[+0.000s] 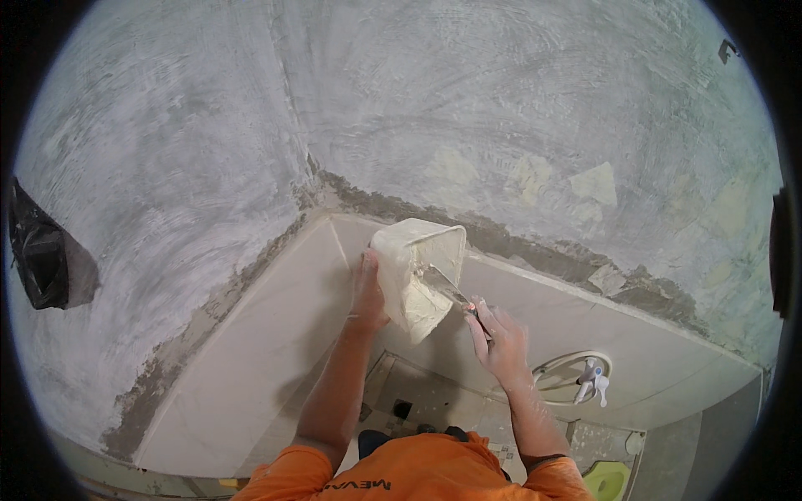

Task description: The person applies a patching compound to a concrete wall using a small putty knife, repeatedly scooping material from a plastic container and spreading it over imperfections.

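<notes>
My left hand (368,289) is closed on the side of a white plastic bucket (393,243), which is tilted with its mouth toward my right. Pale cream putty (424,306) coats its inner wall and lies thick near the lower rim. In my right hand (501,341), dusted with white, is the handle of a putty knife (447,285). Its metal blade reaches into the bucket's mouth and touches the putty. My left fingertips are partly hidden behind the bucket.
Rough grey plastered walls (518,100) meet in a corner ahead, above light tiles (251,359). A white hose and spray head (591,380) hang on the right. Black plastic (42,250) covers something on the left wall. A yellow-green basin (607,480) stands low right.
</notes>
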The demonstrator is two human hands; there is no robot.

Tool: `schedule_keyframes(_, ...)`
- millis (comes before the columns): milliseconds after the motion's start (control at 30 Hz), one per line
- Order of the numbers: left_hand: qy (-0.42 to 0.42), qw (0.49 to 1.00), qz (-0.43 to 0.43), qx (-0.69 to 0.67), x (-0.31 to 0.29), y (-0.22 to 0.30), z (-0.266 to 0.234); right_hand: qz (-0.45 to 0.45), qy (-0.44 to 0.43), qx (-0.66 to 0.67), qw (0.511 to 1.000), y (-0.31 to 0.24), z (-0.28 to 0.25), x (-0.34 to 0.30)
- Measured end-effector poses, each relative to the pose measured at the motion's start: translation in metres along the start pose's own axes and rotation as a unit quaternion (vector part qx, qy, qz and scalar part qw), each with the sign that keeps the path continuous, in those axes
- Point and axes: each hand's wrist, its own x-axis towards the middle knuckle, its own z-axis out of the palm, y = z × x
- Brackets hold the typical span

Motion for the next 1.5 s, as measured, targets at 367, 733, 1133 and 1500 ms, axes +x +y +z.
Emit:
schedule_keyframes(367, -0.075, 0.99, 0.117, -0.037, 0.0, 0.013, -0.001, 0.128, -0.046, 0.141, 0.981, -0.041, 0.009, -0.01)
schedule_keyframes(733, -0.035, 0.99, 0.129, -0.036, 0.0, 0.013, -0.006, 0.223, -0.066, 0.243, 0.942, -0.067, 0.018, -0.018)
schedule_keyframes(1133, -0.04, 0.957, 0.236, 0.167, 0.027, -0.007, -0.013, 0.515, -0.173, 0.557, 0.627, -0.089, 0.001, -0.016)
schedule_keyframes(1500, 0.101, 0.991, 0.005, -0.093, 0.019, -0.061, -0.046, 0.495, -0.138, 0.704, 0.49, -0.066, -0.012, 0.0)
